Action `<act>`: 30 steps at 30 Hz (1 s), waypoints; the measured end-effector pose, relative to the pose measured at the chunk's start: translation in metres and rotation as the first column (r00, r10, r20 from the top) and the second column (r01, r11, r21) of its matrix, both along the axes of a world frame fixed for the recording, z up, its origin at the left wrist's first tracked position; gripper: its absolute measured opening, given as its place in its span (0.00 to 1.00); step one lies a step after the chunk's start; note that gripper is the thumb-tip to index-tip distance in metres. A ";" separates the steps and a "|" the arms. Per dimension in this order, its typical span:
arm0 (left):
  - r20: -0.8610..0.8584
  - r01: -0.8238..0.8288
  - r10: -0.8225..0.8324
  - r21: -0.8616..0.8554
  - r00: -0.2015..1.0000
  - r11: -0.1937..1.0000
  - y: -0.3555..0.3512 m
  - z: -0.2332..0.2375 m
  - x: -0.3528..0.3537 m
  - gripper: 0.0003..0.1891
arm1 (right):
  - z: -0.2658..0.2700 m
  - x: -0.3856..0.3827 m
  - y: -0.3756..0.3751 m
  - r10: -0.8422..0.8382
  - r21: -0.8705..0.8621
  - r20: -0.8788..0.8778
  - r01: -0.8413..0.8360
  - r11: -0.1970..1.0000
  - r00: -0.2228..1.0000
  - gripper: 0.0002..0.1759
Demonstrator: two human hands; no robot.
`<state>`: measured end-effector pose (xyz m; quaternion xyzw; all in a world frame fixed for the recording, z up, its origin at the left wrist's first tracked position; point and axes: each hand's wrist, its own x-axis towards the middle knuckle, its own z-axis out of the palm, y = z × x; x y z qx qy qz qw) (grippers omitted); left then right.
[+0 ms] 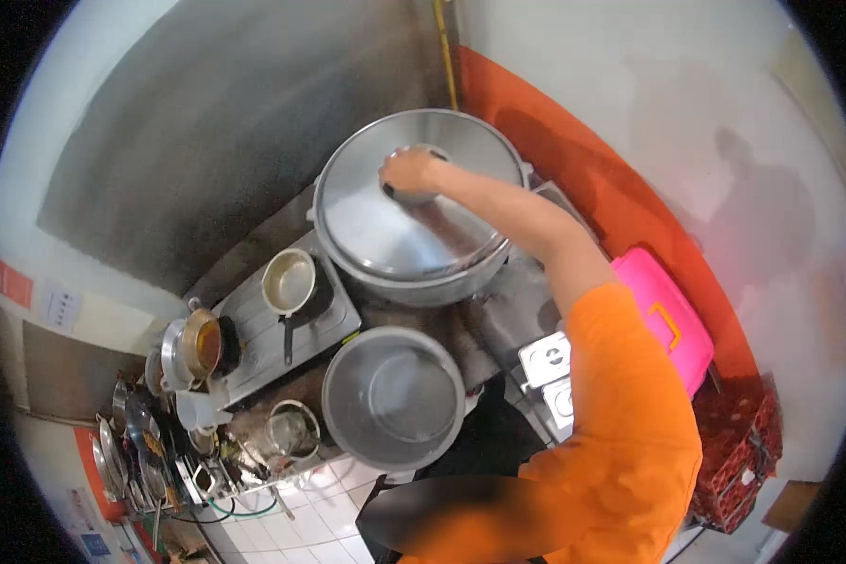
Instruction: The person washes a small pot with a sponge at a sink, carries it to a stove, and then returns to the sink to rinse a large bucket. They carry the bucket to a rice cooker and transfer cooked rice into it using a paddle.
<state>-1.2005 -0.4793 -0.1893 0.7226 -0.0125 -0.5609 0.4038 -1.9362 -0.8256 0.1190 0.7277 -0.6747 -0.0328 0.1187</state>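
A huge round metal pot (423, 289) stands at the back, covered by a broad, shiny pot lid (367, 230). My right hand (409, 173) is closed round the handle at the middle of that lid, and the arm in its orange sleeve stretches across from the lower right. The lid lies over the pot's mouth, so whatever the pot contains is hidden. In front of it stands a deep grey pot (395, 399), uncovered, its bare inside showing. My left hand is out of view.
On the stove (254, 352) at left rests a small saucepan (289, 282), with stacked pans (200, 344) beyond. Utensils hang at far left. A pink lidded box (672, 320) and red crates (738, 451) stand at right. Walls close off the back.
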 end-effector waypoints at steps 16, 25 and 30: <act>0.132 0.071 -0.088 0.132 0.987 0.989 -0.007 0.033 -0.196 0.27 | 0.162 -0.248 0.041 0.247 -0.147 0.295 -0.212 0.966 0.923 0.16; 0.173 0.005 -0.038 0.184 0.984 0.983 0.026 0.028 -0.236 0.26 | 0.017 -0.385 0.078 0.084 -0.065 0.398 -0.063 0.996 0.914 0.23; 0.193 -0.018 -0.022 0.203 0.981 0.979 0.040 0.026 -0.252 0.26 | -0.053 -0.411 0.090 0.005 0.073 0.482 -0.046 0.996 0.876 0.27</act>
